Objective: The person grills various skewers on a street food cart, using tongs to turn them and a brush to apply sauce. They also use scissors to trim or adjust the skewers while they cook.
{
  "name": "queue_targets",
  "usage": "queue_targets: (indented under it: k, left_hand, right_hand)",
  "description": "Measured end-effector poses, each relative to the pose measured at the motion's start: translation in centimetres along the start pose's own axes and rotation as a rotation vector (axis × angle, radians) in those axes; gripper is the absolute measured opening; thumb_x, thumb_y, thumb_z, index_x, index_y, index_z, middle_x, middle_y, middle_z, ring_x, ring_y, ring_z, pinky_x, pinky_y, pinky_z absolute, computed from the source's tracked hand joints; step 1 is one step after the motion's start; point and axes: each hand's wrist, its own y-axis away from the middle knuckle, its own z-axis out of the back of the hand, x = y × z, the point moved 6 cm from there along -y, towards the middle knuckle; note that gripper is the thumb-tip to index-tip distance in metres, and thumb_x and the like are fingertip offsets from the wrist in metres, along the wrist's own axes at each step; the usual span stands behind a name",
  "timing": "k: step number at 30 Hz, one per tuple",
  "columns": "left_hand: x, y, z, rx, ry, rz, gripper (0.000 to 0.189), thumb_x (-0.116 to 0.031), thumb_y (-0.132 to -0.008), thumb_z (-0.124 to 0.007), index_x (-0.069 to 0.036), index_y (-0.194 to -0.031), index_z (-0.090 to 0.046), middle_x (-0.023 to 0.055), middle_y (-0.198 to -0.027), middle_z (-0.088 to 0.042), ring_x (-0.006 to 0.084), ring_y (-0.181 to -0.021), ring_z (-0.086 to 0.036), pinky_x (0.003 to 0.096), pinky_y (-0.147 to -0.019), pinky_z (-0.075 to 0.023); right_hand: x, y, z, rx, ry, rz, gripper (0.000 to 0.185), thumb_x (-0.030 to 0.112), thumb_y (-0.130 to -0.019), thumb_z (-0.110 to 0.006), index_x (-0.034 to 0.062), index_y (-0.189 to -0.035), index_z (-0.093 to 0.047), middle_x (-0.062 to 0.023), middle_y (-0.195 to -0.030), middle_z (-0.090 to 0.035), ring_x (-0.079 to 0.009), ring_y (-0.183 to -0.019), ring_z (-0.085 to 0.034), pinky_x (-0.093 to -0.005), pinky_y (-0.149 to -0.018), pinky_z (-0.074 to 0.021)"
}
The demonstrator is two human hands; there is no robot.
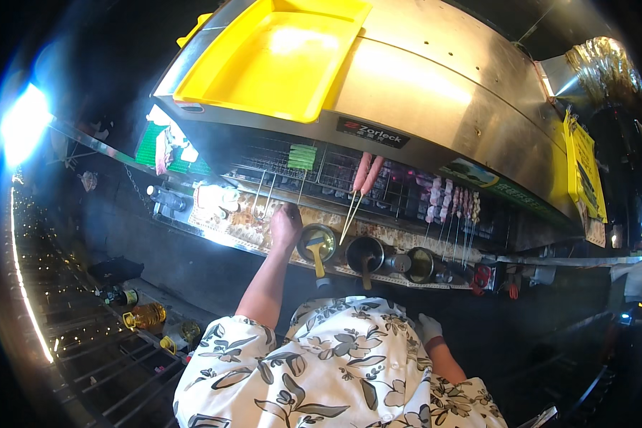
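My left hand (pixel 286 224) is bare and closed around the lower end of a thin skewer. The skewer's green vegetable pieces (pixel 302 157) lie on the wire grill grate (pixel 329 160). Just right of this hand, a metal bowl (pixel 327 257) holds yellowish liquid and a yellow-handled basting brush (pixel 316 255). Two pink sausages (pixel 368 174) on wooden sticks rest farther right on the grate. My right hand (pixel 429 328), in a whitish glove, hangs low beside my patterned shirt; its fingers are partly hidden, and whether it holds anything is unclear.
Several meat skewers (pixel 452 200) lie over the coals at right. A dark pot (pixel 365 254) and another metal container (pixel 420 265) line the front ledge. Above the grill, a yellow tray (pixel 267 53) sits on the metal hood (pixel 422 80). Oil bottles (pixel 145 315) stand lower left.
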Motion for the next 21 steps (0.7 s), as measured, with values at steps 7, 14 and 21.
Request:
queue_targets:
  k: [7,14,21]
  left_hand:
    - [-0.4,0.0,0.2,-0.015,0.025,-0.028,0.017,-0.012,-0.089,-0.058,-0.003,-0.094,-0.071,0.0247,-0.092,-0.067,0.0448,-0.087,-0.066,0.0509,-0.078,-0.0529]
    - [-0.2,0.0,0.5,0.011,0.018,0.036,0.015,-0.013,-0.09,-0.058,-0.004,-0.094,-0.069,0.0238,-0.092,-0.066,0.0454,-0.086,-0.065,0.0524,-0.077,-0.0522]
    - [-0.3,-0.2,2.5,-0.055,0.105,0.042,0.01,-0.012,-0.091,-0.062,-0.004,-0.093,-0.067,0.0215,-0.095,-0.064,0.0424,-0.089,-0.064,0.0505,-0.082,-0.0514]
  right_hand:
    - [1.5,2.2,-1.1,-0.012,-0.057,-0.048,0.028,0.023,-0.097,-0.068,0.0036,-0.116,-0.066,-0.0077,-0.091,-0.067,-0.0229,-0.075,-0.066,-0.0397,-0.066,-0.0554]
    - [2.2,0.4,0.2,0.031,0.601,0.277,0.033,0.032,-0.098,-0.063,0.0014,-0.109,-0.069,-0.0162,-0.1,-0.071,-0.0295,-0.09,-0.068,-0.0391,-0.083,-0.0536]
    - [4.5,1.4,-0.3,0.112,1.6,0.491,0.037,0.037,-0.1,-0.053,0.0055,-0.109,-0.071,-0.0252,-0.107,-0.07,-0.0398,-0.106,-0.066,-0.0457,-0.09,-0.0503]
